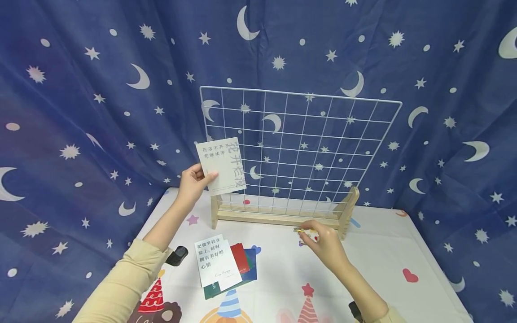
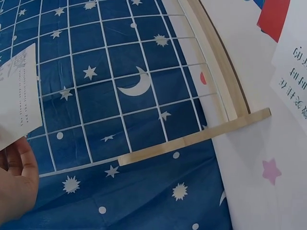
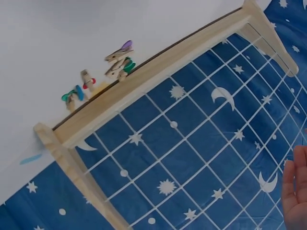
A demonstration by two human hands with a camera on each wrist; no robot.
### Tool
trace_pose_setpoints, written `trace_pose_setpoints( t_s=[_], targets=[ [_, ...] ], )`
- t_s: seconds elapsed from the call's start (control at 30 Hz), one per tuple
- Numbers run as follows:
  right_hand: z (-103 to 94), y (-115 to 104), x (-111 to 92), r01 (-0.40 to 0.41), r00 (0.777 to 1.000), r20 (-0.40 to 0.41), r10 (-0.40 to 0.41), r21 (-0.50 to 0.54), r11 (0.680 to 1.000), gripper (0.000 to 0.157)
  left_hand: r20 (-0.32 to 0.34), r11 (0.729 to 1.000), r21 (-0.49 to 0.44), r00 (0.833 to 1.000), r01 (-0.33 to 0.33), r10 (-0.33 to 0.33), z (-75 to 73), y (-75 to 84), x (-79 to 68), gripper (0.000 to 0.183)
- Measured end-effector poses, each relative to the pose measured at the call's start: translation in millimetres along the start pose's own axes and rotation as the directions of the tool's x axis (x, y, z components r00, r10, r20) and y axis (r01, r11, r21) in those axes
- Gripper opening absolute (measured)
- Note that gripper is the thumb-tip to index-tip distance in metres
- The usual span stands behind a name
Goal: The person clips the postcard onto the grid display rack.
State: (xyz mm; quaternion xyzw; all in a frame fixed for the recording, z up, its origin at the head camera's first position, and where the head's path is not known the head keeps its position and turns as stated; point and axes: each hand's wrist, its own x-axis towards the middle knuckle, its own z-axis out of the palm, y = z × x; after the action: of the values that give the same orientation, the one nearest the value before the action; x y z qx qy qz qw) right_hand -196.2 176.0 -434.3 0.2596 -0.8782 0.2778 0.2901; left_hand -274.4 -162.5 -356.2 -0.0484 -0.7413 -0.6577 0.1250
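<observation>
My left hand [image 1: 193, 181] grips a white card [image 1: 221, 163] printed with grey Chinese lettering, thumb across its front and fingers behind. The card overlaps the lower left of a white wire grid [image 1: 308, 134]. In the left wrist view, part of the card [image 2: 21, 96] and the curled fingers show at the left edge. Close to the grid's wooden base, my right hand [image 1: 325, 246] pinches a small yellowish clothespin [image 1: 299, 229] between thumb and fingertips. In the right wrist view, that hand [image 3: 296, 189] is cut off by the right edge and the pinched clothespin is hidden.
Several small coloured clothespins [image 3: 115, 64] lie beside the wooden base [image 1: 274, 217]. On the patterned tablecloth [image 1: 379, 269], more cards [image 1: 216, 262] lie in a fanned pile, white on top, red, blue and green beneath. A blue star-and-moon curtain [image 1: 101, 112] hangs behind the grid.
</observation>
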Motion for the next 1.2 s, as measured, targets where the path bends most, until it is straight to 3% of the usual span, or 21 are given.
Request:
trace_pose_setpoints(
  t_s=[0.57, 0.93, 1.2],
  targets=[
    [2.7, -26.6, 15.3, -0.066, 0.996, -0.048, 0.075, 0.171, 0.983, 0.020, -0.073, 0.998, -0.008, 0.995, 0.070, -0.071, 5.2, -12.7, -7.5, 0.031],
    [-5.7, -45.4, 31.2, 0.053, 0.995, -0.087, -0.039, 0.164, 0.985, 0.022, -0.094, 0.999, -0.037, 0.995, 0.038, -0.041, 8.4, -3.4, 1.0, 0.029],
    [-9.9, -56.3, 53.6, 0.163, 0.986, -0.046, -0.157, 0.186, 0.969, 0.021, -0.114, 1.000, -0.021, 0.993, -0.008, 0.006, 11.3, 9.8, 8.5, 0.030]
  ],
)
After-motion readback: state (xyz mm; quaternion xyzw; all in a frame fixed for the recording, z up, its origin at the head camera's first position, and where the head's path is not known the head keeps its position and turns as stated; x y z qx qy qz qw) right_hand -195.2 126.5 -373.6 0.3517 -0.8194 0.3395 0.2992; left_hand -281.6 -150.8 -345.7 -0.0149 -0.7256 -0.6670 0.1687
